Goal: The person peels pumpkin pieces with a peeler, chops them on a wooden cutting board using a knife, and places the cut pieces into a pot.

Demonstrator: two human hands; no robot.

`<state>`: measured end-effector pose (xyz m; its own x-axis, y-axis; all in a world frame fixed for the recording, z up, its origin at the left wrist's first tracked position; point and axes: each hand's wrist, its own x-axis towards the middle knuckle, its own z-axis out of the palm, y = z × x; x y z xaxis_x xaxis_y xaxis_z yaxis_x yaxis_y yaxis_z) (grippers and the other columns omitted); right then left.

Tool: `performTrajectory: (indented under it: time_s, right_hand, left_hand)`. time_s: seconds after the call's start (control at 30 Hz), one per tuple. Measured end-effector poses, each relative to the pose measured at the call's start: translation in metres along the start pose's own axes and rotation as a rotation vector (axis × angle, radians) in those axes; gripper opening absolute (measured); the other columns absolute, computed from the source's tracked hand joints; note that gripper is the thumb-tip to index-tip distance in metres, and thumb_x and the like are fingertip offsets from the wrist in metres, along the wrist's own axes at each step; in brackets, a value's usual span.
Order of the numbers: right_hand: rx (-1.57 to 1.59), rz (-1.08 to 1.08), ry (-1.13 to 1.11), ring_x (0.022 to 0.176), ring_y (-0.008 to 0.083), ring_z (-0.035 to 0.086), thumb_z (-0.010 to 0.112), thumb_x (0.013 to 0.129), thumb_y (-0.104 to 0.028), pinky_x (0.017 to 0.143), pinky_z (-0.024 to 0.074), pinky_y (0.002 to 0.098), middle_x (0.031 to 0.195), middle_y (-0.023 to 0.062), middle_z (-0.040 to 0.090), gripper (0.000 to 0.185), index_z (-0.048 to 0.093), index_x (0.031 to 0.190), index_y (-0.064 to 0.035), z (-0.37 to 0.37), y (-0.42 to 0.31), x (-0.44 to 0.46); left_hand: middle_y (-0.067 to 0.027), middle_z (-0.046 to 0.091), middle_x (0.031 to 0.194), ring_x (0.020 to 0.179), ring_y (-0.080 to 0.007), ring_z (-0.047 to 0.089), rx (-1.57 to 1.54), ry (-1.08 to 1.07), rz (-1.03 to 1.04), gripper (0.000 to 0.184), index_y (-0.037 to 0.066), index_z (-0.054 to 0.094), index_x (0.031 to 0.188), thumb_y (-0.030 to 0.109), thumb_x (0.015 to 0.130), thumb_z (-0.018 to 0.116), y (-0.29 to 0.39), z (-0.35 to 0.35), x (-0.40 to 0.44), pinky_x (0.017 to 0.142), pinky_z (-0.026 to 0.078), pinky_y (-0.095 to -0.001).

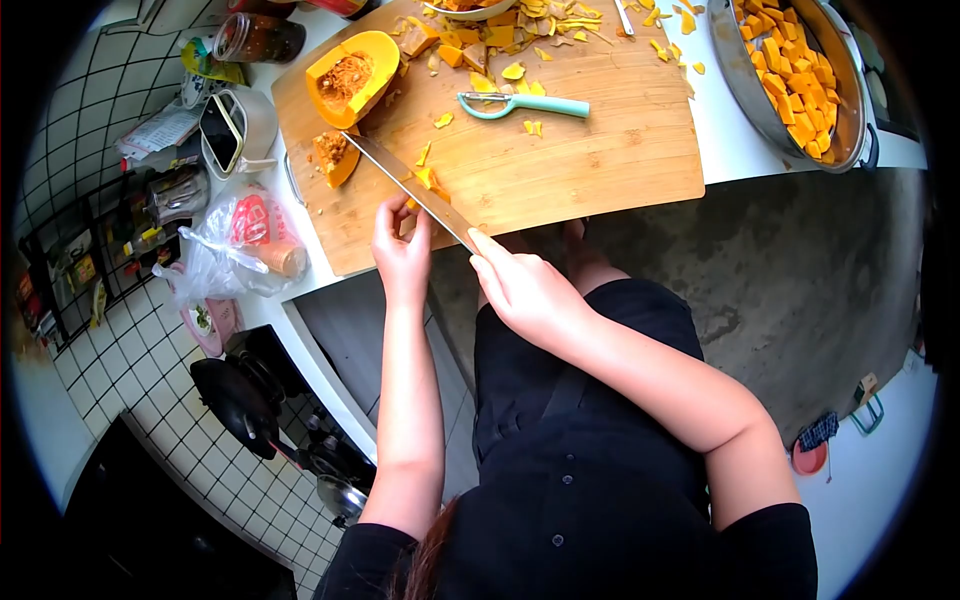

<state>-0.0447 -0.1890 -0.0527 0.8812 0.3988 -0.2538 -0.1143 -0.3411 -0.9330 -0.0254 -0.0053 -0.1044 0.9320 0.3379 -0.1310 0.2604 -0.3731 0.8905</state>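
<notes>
My right hand (528, 292) is closed round the handle of a kitchen knife (410, 190), whose long blade points up and left across the wooden cutting board (600, 150). Just left of the blade, my left hand (403, 250) pinches a small orange pumpkin piece (412, 203) at the board's near edge. Another bit of pumpkin (428, 181) shows on the blade's far side; whether both are one piece I cannot tell. A seedy pumpkin wedge (336, 158) lies near the knife tip. Behind it sits a large cut pumpkin (375, 65), its seed hollow facing up.
A teal peeler (540, 103) lies mid-board, with peelings (560, 20) and pumpkin chunks behind it. To the right, a metal pan (850, 110) holds pumpkin cubes (795, 80). At left stand a jar (260, 38), a phone (222, 132) on a holder and a plastic bag (240, 240).
</notes>
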Motion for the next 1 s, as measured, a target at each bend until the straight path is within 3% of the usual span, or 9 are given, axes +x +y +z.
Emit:
performTrajectory:
  time_s: [0.17,0.27,0.47,0.57,0.67,0.87,1.0]
  right_hand:
    - [-0.053,-0.002,0.017,0.064,0.0362,0.061,0.050,0.094,-0.018,0.060,0.0496,0.0410,0.069,0.0231,0.060,0.038,0.048,0.125,0.0045,0.006,-0.002,0.012]
    - [-0.088,-0.101,0.070,0.056,0.0351,0.062,0.053,0.092,-0.019,0.051,0.0509,0.0414,0.061,0.0226,0.059,0.039,0.050,0.117,0.0099,0.010,0.005,0.006]
    - [-0.230,-0.223,0.114,0.052,0.0319,0.061,0.054,0.091,-0.020,0.049,0.0503,0.0399,0.059,0.0195,0.059,0.040,0.050,0.118,0.0094,0.013,0.014,0.014]
    - [-0.183,-0.122,0.021,0.062,0.0351,0.062,0.053,0.092,-0.018,0.058,0.0496,0.0425,0.068,0.0221,0.061,0.042,0.046,0.127,0.0049,0.012,0.011,0.019]
    - [-0.191,-0.002,-0.090,0.064,0.0355,0.063,0.053,0.092,-0.017,0.060,0.0502,0.0426,0.070,0.0232,0.062,0.042,0.045,0.127,0.0049,0.004,0.005,0.012]
    - [-0.125,-0.132,0.035,0.065,0.0364,0.062,0.052,0.092,-0.017,0.061,0.0496,0.0440,0.071,0.0241,0.061,0.042,0.045,0.128,0.0048,0.016,0.023,0.018]
    - [-0.170,-0.097,-0.005,0.066,0.0359,0.063,0.053,0.092,-0.016,0.060,0.0501,0.0435,0.070,0.0237,0.061,0.043,0.045,0.128,0.0047,0.015,0.014,0.017]
  left_hand:
    - [-0.0052,0.059,0.096,0.094,-0.0114,0.057,-0.018,-0.003,-0.008,0.020,-0.001,0.054,0.102,0.001,0.085,0.063,-0.004,-0.002,0.000,0.070,0.051,-0.0222]
    - [-0.0048,0.059,0.097,0.093,-0.0109,0.057,-0.045,0.004,-0.019,0.020,-0.001,0.053,0.102,0.000,0.085,0.062,-0.011,-0.004,0.000,0.070,0.051,-0.0219]
    - [-0.0056,0.058,0.096,0.094,-0.0119,0.057,-0.119,-0.005,-0.048,0.017,-0.001,0.052,0.101,-0.001,0.086,0.060,-0.007,-0.003,0.000,0.074,0.051,-0.0233]
    - [-0.0065,0.058,0.097,0.094,-0.0131,0.057,-0.111,-0.004,-0.067,0.017,-0.002,0.052,0.101,-0.001,0.086,0.060,-0.004,-0.004,0.001,0.078,0.051,-0.0249]
    - [-0.0066,0.058,0.097,0.095,-0.0132,0.056,-0.113,-0.007,-0.065,0.018,-0.002,0.052,0.102,-0.001,0.086,0.060,-0.005,-0.005,0.002,0.081,0.051,-0.0262]
    - [-0.0060,0.058,0.097,0.095,-0.0132,0.056,-0.170,-0.003,-0.096,0.018,-0.002,0.051,0.102,-0.001,0.086,0.060,-0.008,-0.004,0.002,0.082,0.050,-0.0259]
    - [-0.0063,0.058,0.099,0.096,-0.0135,0.057,-0.222,-0.010,-0.135,0.018,-0.002,0.051,0.102,-0.001,0.087,0.060,-0.008,-0.008,0.003,0.083,0.049,-0.0252]
